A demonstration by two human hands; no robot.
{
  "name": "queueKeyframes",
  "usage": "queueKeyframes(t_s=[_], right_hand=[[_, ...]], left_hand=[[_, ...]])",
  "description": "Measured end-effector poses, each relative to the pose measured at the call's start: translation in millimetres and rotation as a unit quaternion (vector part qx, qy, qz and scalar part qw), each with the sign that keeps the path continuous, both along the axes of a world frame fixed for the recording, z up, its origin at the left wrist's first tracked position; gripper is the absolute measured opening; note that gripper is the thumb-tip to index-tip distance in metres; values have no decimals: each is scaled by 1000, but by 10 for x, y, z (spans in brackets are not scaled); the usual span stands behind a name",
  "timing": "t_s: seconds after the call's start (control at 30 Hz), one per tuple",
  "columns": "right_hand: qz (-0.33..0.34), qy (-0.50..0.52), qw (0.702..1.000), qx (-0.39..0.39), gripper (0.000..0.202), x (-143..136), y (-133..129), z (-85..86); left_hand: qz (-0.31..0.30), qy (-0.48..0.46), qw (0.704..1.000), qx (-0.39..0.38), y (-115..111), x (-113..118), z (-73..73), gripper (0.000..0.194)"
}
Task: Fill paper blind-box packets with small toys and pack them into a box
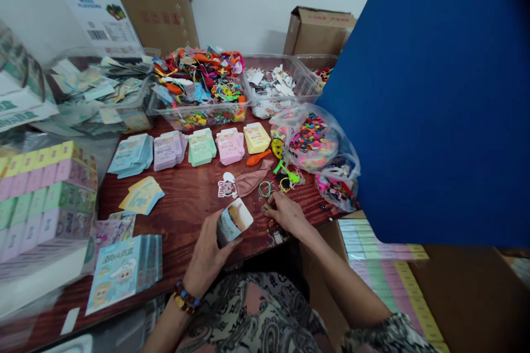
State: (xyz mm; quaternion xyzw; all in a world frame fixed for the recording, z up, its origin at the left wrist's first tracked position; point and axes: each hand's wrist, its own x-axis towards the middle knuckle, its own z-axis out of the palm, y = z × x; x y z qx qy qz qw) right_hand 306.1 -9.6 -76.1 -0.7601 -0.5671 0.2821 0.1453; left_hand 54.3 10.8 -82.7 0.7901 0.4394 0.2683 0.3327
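Note:
My left hand (207,253) is wrapped round a small light-blue printed cardboard box (228,225), whose top is open and tilted to the right. Something yellowish shows inside it. Low over the table, my right hand (290,215) has its fingers drawn together at a small brownish item (265,208), too small to name. Just beyond the fingers lies a thin green ring (265,189). A pinkish-brown deflated balloon (252,181) and a white cartoon sticker (227,186) lie behind the box. An orange balloon (258,158) and bright green pieces (290,174) are further back.
Flat stacks of pastel cartons (202,147) line the table. Behind them stand plastic tubs (199,113) of small toys and packets. Open plastic bags (345,149) sit at right, beside a large blue panel (439,99). Wrapped boxes (49,198) and blue booklets (120,273) lie left.

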Motion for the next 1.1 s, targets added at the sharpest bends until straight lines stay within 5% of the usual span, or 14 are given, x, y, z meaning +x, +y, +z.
queueKeyframes(t_s=[0.13, 0.27, 0.47, 0.87, 0.97, 1.1], right_hand=[[-56, 145, 987, 46, 8, -21, -9, 24], [-89, 330, 928, 147, 16, -153, 20, 265], [8, 167, 952, 256, 13, -466, 115, 561], [104, 8, 986, 130, 21, -712, 102, 567], [144, 17, 985, 96, 23, -678, 129, 618], [86, 121, 967, 206, 24, -547, 47, 610]], left_hand=[[13, 7, 1000, 7, -6, -11, 20, 61], [12, 28, 999, 16, 11, 8, 46, 58], [8, 50, 998, 36, -1, 35, 69, 58], [11, 54, 997, 61, 1, 19, 13, 63], [21, 56, 997, 56, -6, 5, 4, 63], [37, 51, 997, 40, -6, -33, 32, 63]])
